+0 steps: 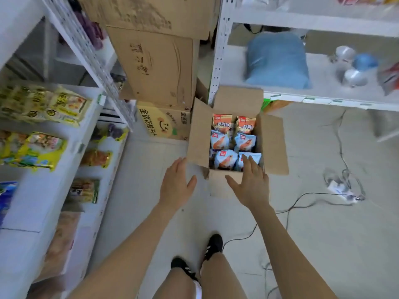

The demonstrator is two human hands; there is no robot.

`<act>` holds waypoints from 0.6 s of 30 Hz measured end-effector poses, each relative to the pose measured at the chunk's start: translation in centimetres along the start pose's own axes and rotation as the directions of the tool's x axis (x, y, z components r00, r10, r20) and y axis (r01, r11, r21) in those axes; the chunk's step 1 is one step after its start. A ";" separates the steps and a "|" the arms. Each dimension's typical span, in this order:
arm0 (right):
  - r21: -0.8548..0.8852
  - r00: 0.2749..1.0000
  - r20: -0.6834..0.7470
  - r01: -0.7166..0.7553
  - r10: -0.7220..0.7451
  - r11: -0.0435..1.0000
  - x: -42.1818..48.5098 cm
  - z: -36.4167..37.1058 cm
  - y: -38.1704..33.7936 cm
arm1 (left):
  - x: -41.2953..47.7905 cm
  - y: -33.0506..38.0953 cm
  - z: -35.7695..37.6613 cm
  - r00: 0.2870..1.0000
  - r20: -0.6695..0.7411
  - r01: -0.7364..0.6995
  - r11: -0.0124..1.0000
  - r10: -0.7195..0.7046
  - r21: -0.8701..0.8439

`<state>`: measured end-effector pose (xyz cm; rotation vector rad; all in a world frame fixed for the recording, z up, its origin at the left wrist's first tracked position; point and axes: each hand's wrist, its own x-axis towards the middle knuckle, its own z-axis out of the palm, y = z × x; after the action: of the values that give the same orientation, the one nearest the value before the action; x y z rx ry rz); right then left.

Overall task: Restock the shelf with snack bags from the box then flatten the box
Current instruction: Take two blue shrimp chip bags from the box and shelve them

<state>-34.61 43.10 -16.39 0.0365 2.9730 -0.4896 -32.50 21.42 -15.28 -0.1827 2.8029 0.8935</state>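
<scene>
Open cardboard box [199, 137] sits on the floor [313, 147] btw two white shelf units, flaps folded out. Inside are snack bags in rows: orange bags [222, 123] at the far end, blue bags [223, 141] nearer the person. L hand [176, 184] is just beside the box's left flap, fingers straight & together, thumb out, holding nothing; can't tell if the tips touch cardboard. R hand [252, 184] reaches over the near edge, fingers [248, 162] spread & straight above the nearest blue bag, nothing gripped. Left shelf [86, 126] carries yellow snack packs [43, 104]. Stacked cartons [155, 67] stand behind the box. Power strip [339, 188] w/ cables lies on the floor at right.
</scene>
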 end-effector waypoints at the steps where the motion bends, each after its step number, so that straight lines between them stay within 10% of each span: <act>1: -0.001 1.000 0.007 -0.022 0.022 1.000 0.5 0.3 1.2 | 0.8 0.6 1.2 1.000 0.012 0.006 1.000 -0.006 -0.022; 18: 0.039 0.945 0.171 -0.290 0.279 0.956 10.5 13.6 17.7 | 15.4 -0.3 22.5 0.968 0.230 0.126 0.986 -0.098 -0.110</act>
<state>-42.54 55.55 -36.12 0.4061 2.7273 -0.5202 -44.20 33.43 -36.84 -0.2405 2.5059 0.9943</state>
